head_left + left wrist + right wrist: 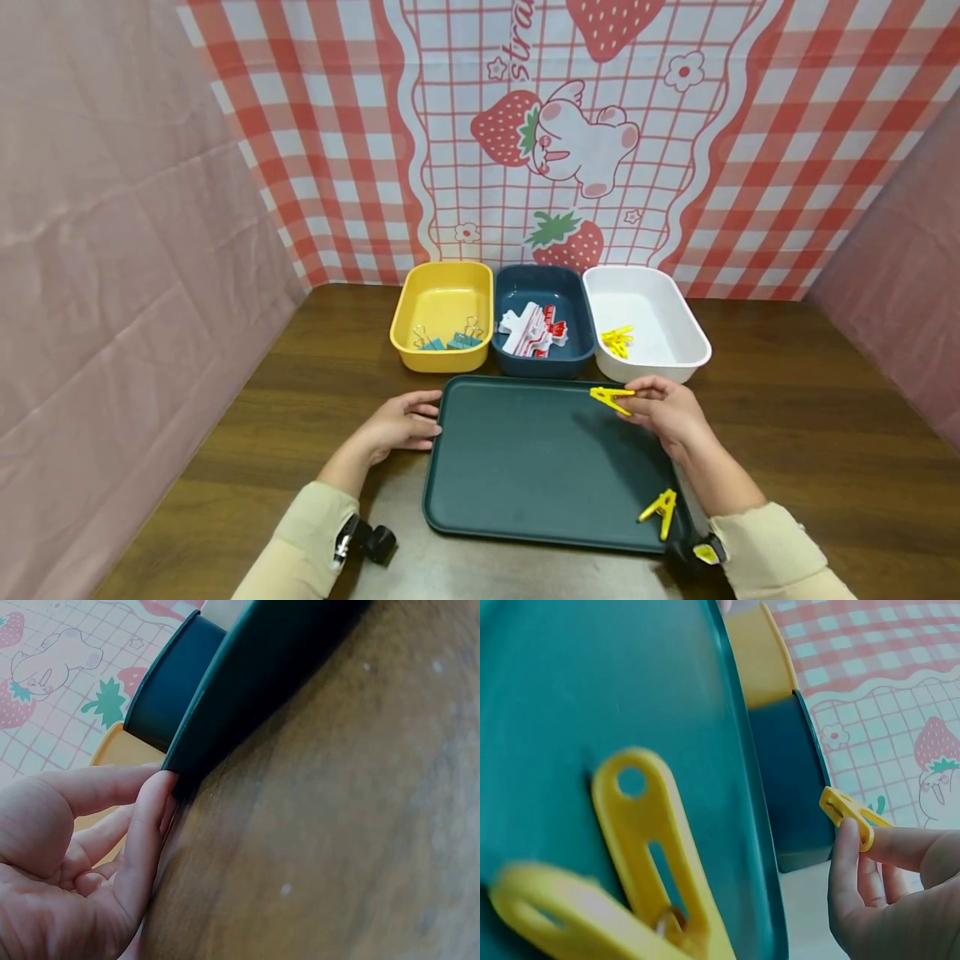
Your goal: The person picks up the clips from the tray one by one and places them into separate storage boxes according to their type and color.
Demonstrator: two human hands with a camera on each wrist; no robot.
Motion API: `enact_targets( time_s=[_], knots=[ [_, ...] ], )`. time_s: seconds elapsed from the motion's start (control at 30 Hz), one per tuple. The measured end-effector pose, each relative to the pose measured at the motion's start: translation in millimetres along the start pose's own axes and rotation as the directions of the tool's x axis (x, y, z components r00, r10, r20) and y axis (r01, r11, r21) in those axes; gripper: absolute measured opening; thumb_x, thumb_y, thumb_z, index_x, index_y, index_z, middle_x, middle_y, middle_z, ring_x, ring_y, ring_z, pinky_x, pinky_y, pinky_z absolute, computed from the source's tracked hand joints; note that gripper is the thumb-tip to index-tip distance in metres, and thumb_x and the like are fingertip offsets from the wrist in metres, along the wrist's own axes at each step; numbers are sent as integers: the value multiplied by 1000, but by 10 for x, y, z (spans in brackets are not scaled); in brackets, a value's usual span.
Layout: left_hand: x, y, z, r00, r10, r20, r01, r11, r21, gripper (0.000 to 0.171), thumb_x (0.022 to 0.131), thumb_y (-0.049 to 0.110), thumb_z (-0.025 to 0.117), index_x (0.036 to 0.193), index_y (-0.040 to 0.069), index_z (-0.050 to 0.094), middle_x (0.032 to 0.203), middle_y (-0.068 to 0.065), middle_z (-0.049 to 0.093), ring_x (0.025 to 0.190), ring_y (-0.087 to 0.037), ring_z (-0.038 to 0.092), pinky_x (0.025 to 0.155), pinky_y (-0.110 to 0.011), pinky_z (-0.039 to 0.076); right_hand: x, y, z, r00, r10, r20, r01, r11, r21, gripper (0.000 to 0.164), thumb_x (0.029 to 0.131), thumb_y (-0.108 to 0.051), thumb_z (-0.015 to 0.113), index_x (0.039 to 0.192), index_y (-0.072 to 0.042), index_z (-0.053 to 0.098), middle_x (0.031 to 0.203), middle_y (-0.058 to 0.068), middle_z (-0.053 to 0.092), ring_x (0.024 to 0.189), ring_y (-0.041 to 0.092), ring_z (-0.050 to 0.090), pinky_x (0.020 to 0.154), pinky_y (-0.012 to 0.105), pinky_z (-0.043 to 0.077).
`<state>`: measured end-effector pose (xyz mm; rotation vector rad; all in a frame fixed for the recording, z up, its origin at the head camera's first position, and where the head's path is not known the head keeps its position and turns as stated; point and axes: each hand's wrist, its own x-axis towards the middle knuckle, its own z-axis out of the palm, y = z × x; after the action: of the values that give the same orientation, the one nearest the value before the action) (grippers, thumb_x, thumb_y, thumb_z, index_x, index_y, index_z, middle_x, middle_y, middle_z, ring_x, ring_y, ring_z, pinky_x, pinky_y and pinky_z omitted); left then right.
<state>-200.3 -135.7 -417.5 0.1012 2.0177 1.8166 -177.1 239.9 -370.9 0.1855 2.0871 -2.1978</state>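
Note:
My right hand (663, 410) pinches a yellow plastic clothespin (609, 397) between thumb and fingertips, over the far right edge of the dark green tray (540, 458). In the right wrist view this clothespin (847, 814) appears in front of the blue bin. A second yellow clothespin (662, 510) lies on the tray near its front right corner. At the tray's left side, my left hand (401, 423) pinches the rim with thumb and fingertips, as the left wrist view shows. Several yellow clothespins (618, 340) lie in the white bin (686, 333).
Behind the tray, a yellow bin (442, 292) holds teal binder clips (463, 341). Beside it, a dark blue bin (536, 279) contains white and red clips (528, 329). The white bin stands rightmost on the wooden table (795, 400). A checked strawberry cloth (525, 125) hangs behind.

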Motion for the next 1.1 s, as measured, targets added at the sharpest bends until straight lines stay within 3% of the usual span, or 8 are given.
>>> enact_targets(
  time_s=[0.33, 0.63, 0.93, 1.1],
  knots=[
    [0, 3, 5, 1000, -1, -3, 1, 1000, -7, 58, 83, -6, 61, 138, -1, 40, 115, -19, 49, 81, -17, 61, 69, -32, 56, 32, -82, -121, 999, -12, -43, 9, 996, -88, 18, 85, 2, 63, 100, 4, 53, 80, -3, 64, 73, 12, 64, 73, 29, 55],
    [1, -3, -13, 1000, 13, 14, -13, 1000, -5, 60, 83, -7, 61, 139, -4, 37, 117, -21, 48, 81, -16, 60, 69, -32, 56, 118, -160, -227, 993, -55, -107, 41, 992, -123, 17, 85, -2, 65, 96, 1, 53, 78, -5, 61, 70, 9, 63, 71, 28, 56],
    [0, 4, -10, 1000, 3, 10, -3, 1000, -9, 60, 83, -6, 61, 139, -3, 38, 117, -21, 49, 81, -17, 61, 70, -32, 56, 222, -267, -314, 981, -63, -186, 65, 998, 9, 12, 82, 5, 64, 85, -4, 57, 76, 0, 56, 65, 9, 61, 65, 25, 56],
    [-5, 8, -14, 1000, 7, 14, -7, 1000, -6, 60, 84, -6, 61, 139, -3, 37, 117, -21, 49, 82, -17, 61, 70, -33, 56, 286, -309, -341, 972, -37, -231, 44, 999, 27, 13, 83, 2, 65, 90, -1, 54, 84, 3, 52, 65, 9, 62, 70, 28, 55]
  ],
)
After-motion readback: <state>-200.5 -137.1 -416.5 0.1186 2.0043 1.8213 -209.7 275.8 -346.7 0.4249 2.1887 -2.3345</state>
